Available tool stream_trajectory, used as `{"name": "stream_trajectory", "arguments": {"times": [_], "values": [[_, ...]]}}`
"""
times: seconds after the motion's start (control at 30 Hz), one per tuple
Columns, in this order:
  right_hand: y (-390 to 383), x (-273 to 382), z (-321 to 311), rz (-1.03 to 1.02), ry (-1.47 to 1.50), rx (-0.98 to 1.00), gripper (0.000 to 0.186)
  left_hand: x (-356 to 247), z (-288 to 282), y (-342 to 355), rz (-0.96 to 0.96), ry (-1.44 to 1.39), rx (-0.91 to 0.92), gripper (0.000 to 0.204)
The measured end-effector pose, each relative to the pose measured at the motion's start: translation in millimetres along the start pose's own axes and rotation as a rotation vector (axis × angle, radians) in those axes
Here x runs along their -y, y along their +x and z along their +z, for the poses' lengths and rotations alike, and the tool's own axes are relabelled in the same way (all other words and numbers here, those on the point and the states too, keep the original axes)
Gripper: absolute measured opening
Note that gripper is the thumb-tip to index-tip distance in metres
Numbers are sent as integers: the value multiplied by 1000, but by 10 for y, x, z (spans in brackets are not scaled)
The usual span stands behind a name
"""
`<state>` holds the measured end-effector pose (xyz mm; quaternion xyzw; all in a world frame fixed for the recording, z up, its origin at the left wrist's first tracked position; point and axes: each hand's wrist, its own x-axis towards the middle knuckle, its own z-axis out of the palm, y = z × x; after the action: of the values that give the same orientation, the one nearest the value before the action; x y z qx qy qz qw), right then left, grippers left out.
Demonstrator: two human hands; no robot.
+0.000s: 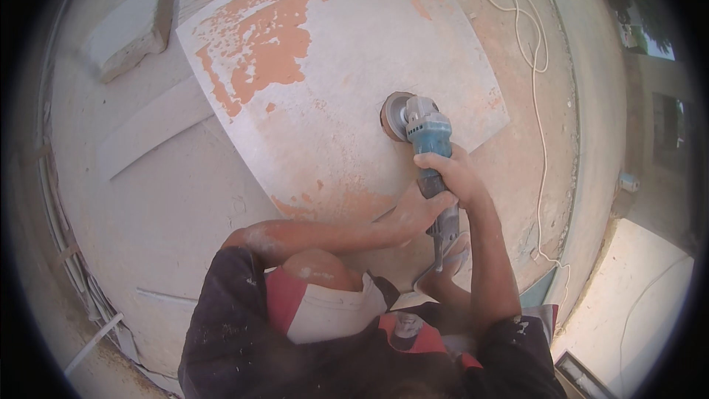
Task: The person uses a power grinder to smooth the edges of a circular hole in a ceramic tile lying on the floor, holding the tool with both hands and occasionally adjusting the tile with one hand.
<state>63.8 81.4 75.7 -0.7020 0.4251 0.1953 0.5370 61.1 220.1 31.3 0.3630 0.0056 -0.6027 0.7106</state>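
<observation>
A teal and black angle grinder [431, 137] is held in both hands, its round disc [396, 116] tilted against a large pale sheet [347, 52]. Around the teal front of the body my right hand [461, 174] is wrapped, thumb across the top. My left hand [425, 210] grips the black rear part, behind the right. Patches of orange-brown coating [269, 52] cover the sheet's far left part, with smaller ones along its near edge. Elsewhere its surface is whitish and dusty. Whether the disc is spinning I cannot tell.
A thick pale block [133, 33] lies at the far left, with a thin flat board [159, 125] nearer. At the right, a looped white cable [538, 103] runs along the floor. My foot [445, 277] is just beyond the grinder's rear end. Long pipes [63, 229] line the left edge.
</observation>
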Motion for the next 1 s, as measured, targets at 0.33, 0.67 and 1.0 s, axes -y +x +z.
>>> {"name": "stream_trajectory", "arguments": {"times": [0.33,0.67,1.0], "values": [[-65,-82,-12,-41,-62,-44,50,130,23,18,89,11,-56,36],[-60,-79,-49,-8,54,1,57,95,38,8,54,-11,-10,34],[-76,203,-102,114,60,25,54,-29,139,42,-25,-126,26,32]]}}
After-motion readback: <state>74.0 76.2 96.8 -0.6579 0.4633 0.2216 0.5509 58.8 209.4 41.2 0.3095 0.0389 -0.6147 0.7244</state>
